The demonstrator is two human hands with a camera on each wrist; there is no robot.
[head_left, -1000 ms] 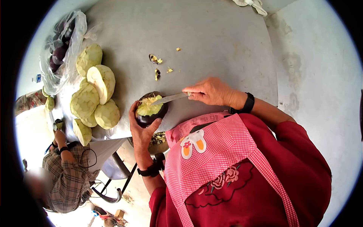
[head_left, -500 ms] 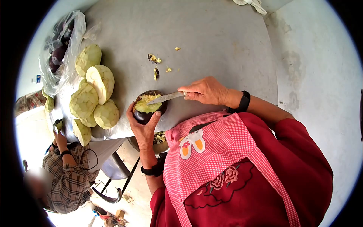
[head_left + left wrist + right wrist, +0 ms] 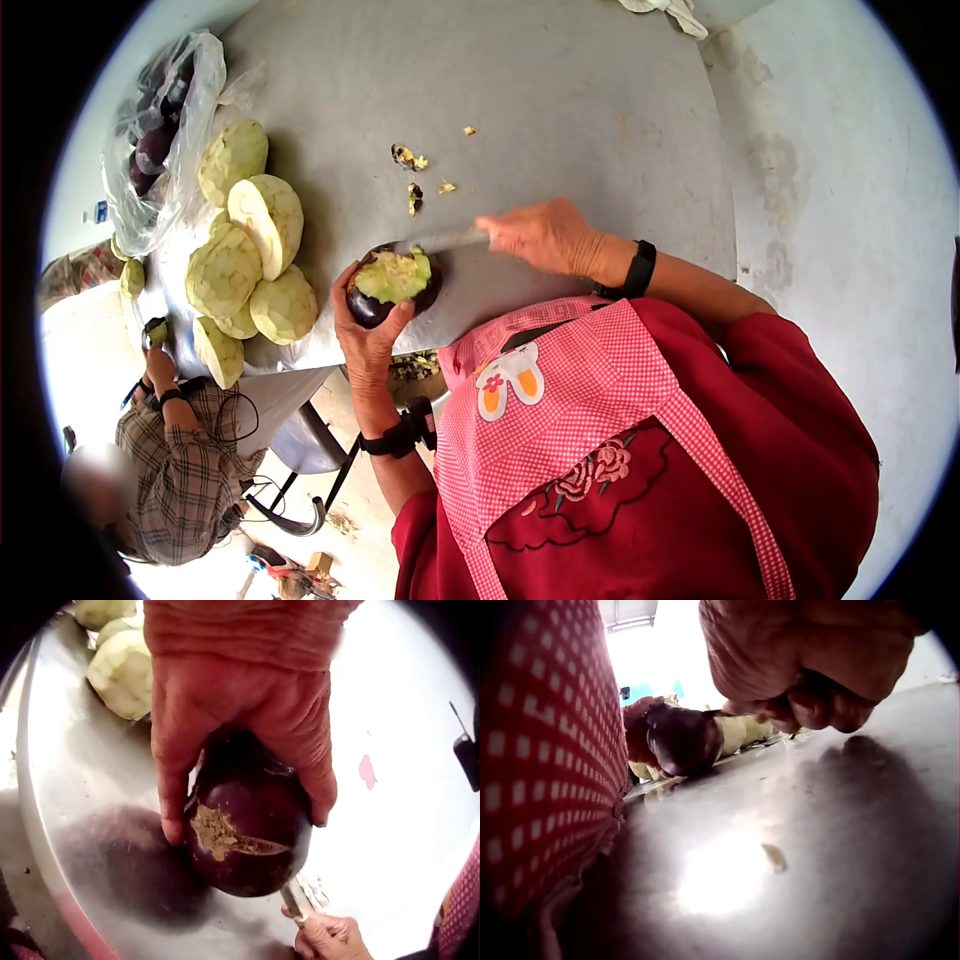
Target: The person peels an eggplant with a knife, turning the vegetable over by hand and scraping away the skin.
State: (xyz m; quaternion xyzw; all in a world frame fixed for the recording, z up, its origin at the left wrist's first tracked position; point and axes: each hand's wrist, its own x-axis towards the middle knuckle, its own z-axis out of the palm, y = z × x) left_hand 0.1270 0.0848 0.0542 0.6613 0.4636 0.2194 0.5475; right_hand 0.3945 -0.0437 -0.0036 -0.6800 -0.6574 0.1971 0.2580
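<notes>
A dark purple eggplant (image 3: pixel 366 306), its top pared to pale green flesh, is held near the table's front edge. My left hand (image 3: pixel 368 335) grips it from the near side, thumb on one side and fingers on the other. In the left wrist view the eggplant (image 3: pixel 247 817) shows a brown scar on its skin. My right hand (image 3: pixel 548 238) has its fingers curled round the handle of a knife (image 3: pixel 450 240), whose blurred blade reaches the far edge of the cut top. The right wrist view shows my right hand (image 3: pixel 810 660) above the table, beside the eggplant (image 3: pixel 686 741).
Several peeled pale green pieces (image 3: pixel 222 268) lie to the left on the metal table (image 3: pixel 560 90). Behind them is a plastic bag (image 3: pixel 205 90) of dark eggplants. Small scraps (image 3: pixel 408 157) lie beyond my hands. Another person in a plaid shirt (image 3: pixel 180 480) is at lower left.
The knife blade has moved from across the pale flesh to its far edge and is blurred. The eggplant has tilted a little in my left hand.
</notes>
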